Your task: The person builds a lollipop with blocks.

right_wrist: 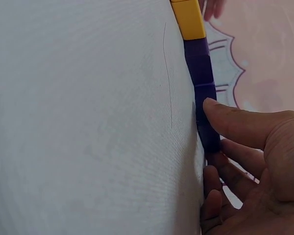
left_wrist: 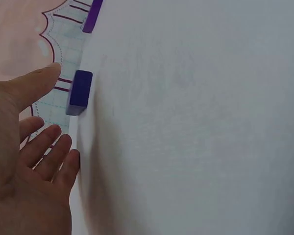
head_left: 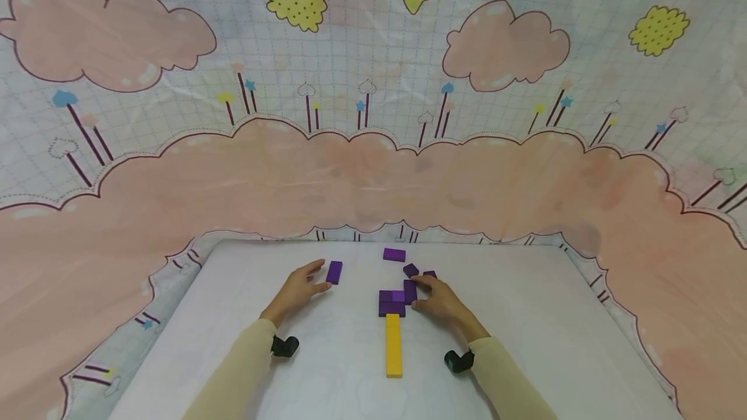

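Left hand (head_left: 296, 290) spreads its fingers beside a purple block (head_left: 334, 272); right hand (head_left: 443, 305) pinches a darker block (head_left: 410, 291), likely light and rigid, best held by its ends.

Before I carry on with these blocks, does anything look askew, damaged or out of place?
Two things. The small dark purple block lies askew, while the clustered purple blocks nearby sit square. Also, a thin dark line on the white tabletop looks like a stray hair or scratch; I can't tell which.
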`<action>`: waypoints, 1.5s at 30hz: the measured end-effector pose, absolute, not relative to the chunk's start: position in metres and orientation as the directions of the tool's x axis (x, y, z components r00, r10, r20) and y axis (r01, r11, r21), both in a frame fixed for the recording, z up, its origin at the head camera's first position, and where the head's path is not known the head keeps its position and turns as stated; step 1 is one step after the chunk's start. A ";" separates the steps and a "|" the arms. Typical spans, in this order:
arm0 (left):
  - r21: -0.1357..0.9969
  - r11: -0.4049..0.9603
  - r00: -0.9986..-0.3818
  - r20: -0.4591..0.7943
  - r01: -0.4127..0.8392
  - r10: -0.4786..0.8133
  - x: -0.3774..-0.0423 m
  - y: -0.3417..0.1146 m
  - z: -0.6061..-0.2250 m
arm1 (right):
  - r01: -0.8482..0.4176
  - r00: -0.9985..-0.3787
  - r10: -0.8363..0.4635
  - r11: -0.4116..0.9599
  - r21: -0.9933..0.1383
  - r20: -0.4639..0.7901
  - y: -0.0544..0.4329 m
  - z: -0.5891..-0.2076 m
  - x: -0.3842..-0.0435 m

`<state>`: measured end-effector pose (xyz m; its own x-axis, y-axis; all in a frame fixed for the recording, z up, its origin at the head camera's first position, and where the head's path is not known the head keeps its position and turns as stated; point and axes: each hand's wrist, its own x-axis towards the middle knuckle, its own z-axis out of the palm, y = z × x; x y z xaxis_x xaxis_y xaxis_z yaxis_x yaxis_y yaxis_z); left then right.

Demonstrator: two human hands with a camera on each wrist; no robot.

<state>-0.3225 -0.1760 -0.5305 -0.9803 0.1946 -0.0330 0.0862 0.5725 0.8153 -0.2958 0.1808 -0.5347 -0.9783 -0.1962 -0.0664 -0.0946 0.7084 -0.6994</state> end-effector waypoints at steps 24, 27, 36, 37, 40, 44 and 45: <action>0.767 0.628 -0.969 -0.032 0.134 0.247 -0.337 -0.164 -0.541 | -0.082 -0.980 -0.188 0.703 -0.706 -0.073 0.180 -0.538 -0.292; 0.754 0.637 -0.967 -0.012 0.159 0.255 -0.338 -0.164 -0.540 | -0.091 -0.979 -0.191 0.703 -0.706 -0.064 0.180 -0.538 -0.293; 0.724 0.659 -0.962 0.025 0.204 0.271 -0.340 -0.165 -0.539 | -0.079 -0.981 -0.181 0.709 -0.701 -0.072 0.179 -0.539 -0.293; 0.722 0.659 -0.962 0.029 0.209 0.273 -0.340 -0.165 -0.539 | -0.077 -0.981 -0.179 0.710 -0.700 -0.074 0.179 -0.539 -0.293; 0.719 0.661 -0.960 0.033 0.215 0.277 -0.341 -0.165 -0.539 | -0.073 -0.981 -0.176 0.707 -0.703 -0.076 0.180 -0.539 -0.293; 0.712 0.668 -0.960 0.033 0.217 0.277 -0.340 -0.164 -0.538 | -0.083 -0.980 -0.187 0.700 -0.709 -0.069 0.180 -0.538 -0.292; 0.713 0.668 -0.961 0.029 0.213 0.275 -0.339 -0.164 -0.537 | -0.090 -0.979 -0.192 0.701 -0.708 -0.065 0.180 -0.538 -0.292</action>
<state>-0.3392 -0.1638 -0.5375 -0.9609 0.2752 0.0295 0.2132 0.6680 0.7129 -0.2922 0.1804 -0.5377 -0.9793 -0.1917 -0.0652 -0.0901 0.7005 -0.7079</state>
